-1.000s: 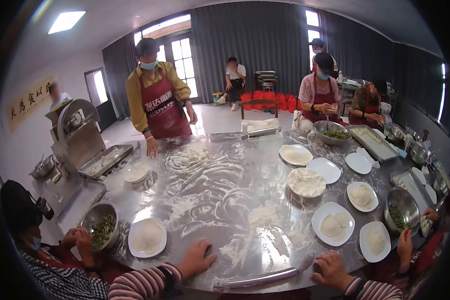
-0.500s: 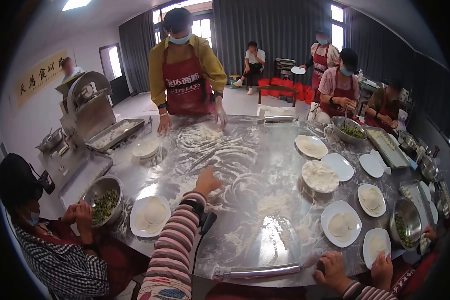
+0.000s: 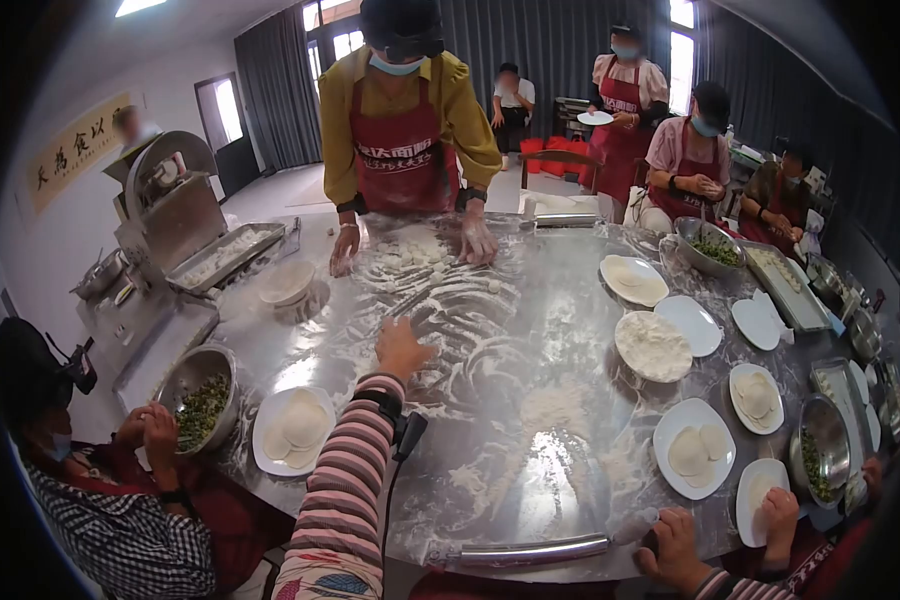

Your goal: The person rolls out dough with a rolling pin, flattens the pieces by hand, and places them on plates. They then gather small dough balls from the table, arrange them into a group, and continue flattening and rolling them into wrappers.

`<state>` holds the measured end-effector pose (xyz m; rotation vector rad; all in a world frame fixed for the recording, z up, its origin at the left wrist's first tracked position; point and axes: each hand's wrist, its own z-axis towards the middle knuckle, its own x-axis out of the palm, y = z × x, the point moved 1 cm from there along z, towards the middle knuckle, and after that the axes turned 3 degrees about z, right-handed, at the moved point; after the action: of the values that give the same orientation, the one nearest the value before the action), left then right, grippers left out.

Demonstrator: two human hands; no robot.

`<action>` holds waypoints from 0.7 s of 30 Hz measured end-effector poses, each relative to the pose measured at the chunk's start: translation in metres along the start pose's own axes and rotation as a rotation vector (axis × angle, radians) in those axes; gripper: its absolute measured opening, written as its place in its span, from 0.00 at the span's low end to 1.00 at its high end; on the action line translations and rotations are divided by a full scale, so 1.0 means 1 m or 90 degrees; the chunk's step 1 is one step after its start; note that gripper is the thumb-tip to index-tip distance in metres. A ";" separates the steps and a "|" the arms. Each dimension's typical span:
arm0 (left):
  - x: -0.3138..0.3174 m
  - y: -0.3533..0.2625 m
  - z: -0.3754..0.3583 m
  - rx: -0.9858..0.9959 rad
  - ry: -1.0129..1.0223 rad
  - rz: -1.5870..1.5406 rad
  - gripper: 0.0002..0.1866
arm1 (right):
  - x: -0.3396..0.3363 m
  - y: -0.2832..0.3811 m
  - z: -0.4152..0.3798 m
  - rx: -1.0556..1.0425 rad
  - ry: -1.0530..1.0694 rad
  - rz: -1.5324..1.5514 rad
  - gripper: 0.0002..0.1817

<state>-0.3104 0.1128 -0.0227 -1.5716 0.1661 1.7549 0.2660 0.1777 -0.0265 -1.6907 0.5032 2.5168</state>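
Note:
My left hand [image 3: 403, 347] reaches over the floured steel table [image 3: 490, 450], fingers apart and empty, just short of flour streaks and small dough pieces [image 3: 415, 255]. My right hand [image 3: 673, 550] rests at the near edge, fingers bent, thumb apart, with nothing visible in it. Beside it lies a metal rolling pin [image 3: 535, 550]; its right handle end is near my fingers. A plate of round dough wrappers [image 3: 295, 430] lies left of my left forearm. Ahead of my right hand is another plate of wrappers [image 3: 695, 450].
Across the table, a person in a red apron [image 3: 395, 150] has both hands by the flour. A co-worker [image 3: 120, 500] sits left beside a filling bowl [image 3: 200, 400]. At right are a flour bowl [image 3: 653, 346], plates, a filling bowl [image 3: 820, 448] and another person's hand [image 3: 778, 520].
My left hand has shifted slightly left and farther forward. The person across leans closer over the table, hands now farther apart. The view has shifted slightly.

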 end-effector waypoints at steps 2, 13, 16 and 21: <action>0.002 0.004 0.005 0.019 -0.069 0.050 0.40 | 0.001 -0.002 0.000 -0.004 0.002 -0.003 0.26; 0.022 -0.008 0.035 0.118 0.015 0.008 0.42 | -0.006 0.006 0.004 0.055 0.036 0.053 0.26; 0.012 -0.028 0.037 0.150 0.457 0.190 0.40 | -0.008 0.008 0.008 0.045 0.026 0.036 0.26; 0.030 -0.017 0.030 0.083 0.116 0.124 0.35 | -0.007 0.007 0.005 0.061 0.036 0.035 0.27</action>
<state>-0.3227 0.1554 -0.0362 -1.6631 0.5274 1.7056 0.2624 0.1734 -0.0166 -1.7398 0.6729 2.4440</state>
